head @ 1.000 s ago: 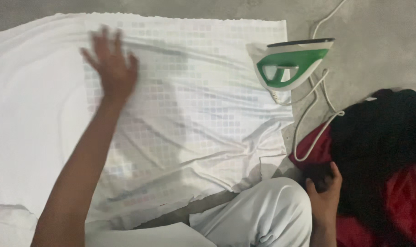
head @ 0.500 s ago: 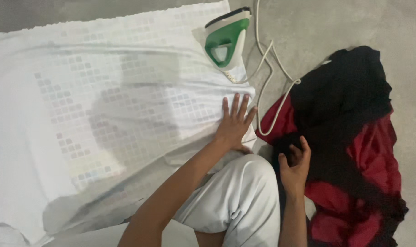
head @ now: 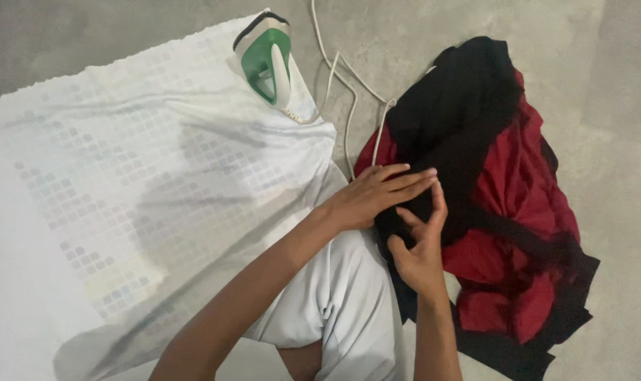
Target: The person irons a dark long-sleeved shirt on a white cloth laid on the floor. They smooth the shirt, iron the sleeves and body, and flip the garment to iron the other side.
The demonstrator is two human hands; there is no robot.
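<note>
In the head view, the red and black garment (head: 504,204) lies crumpled on the concrete floor (head: 617,106), to the right of the person's knee. The left hand (head: 373,196) rests flat on its black edge with the fingers stretched out, not clenched. The right hand (head: 418,250) touches the same edge from below, its fingers half open, and I cannot tell if they already pinch the cloth. The garment looks soft, light and limp, so it will likely sag and fold when lifted; a seam or the near black edge seems the best place to hold. A green and white iron (head: 267,60) stands on the white cloth (head: 123,183), well apart, with its cord (head: 349,106) running near the garment.
</note>
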